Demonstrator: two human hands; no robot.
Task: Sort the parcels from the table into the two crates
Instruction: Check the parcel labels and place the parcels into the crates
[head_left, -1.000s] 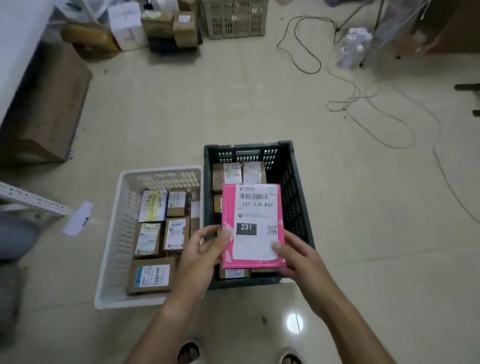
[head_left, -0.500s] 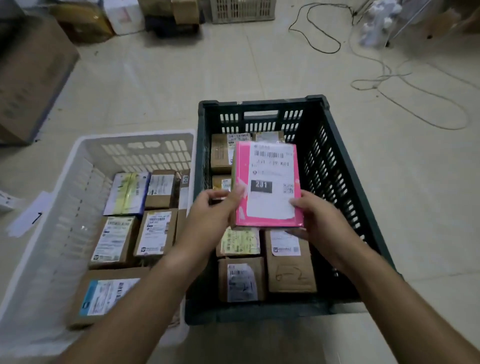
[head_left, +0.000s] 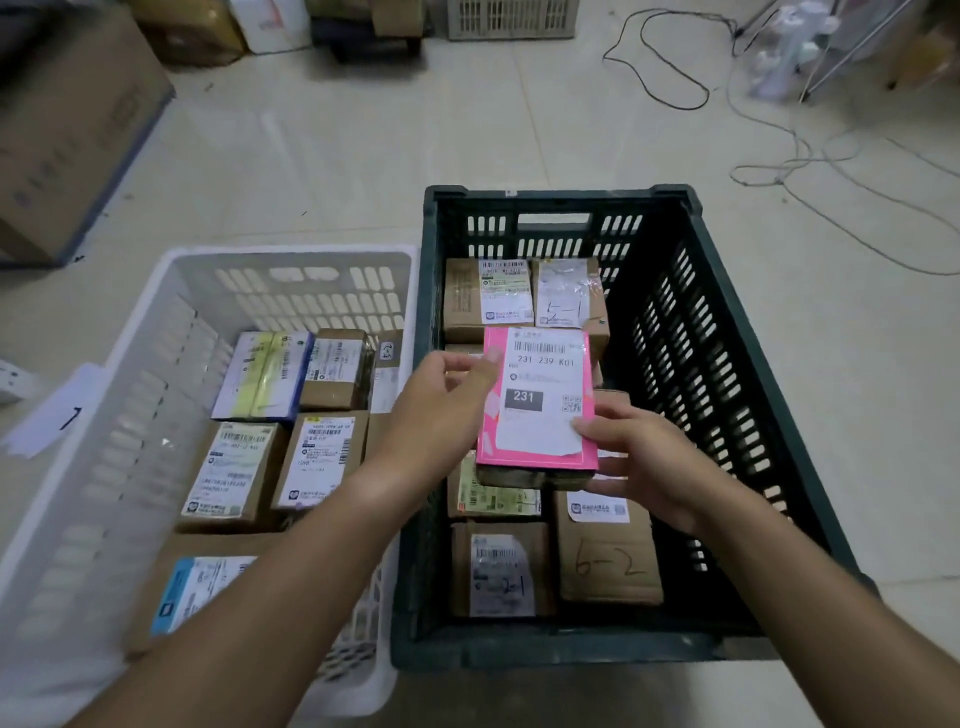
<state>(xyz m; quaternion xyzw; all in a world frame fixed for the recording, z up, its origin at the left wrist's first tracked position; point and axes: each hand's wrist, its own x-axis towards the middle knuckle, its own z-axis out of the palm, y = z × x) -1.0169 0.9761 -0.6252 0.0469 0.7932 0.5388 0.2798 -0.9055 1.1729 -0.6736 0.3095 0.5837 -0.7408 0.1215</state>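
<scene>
Head view, frame centre: left hand (head_left: 441, 410) and right hand (head_left: 641, 457) both grip a pink parcel (head_left: 537, 400) over the dark crate (head_left: 727, 332).

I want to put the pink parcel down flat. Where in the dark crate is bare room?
The dark crate has a bare strip between its right wall and the brown boxes. Its left side is crowded with boxes.

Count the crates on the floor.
3: a white crate at left, a dark green crate beside it under the held pink parcel, and a pale crate far back, partly cropped.
</scene>
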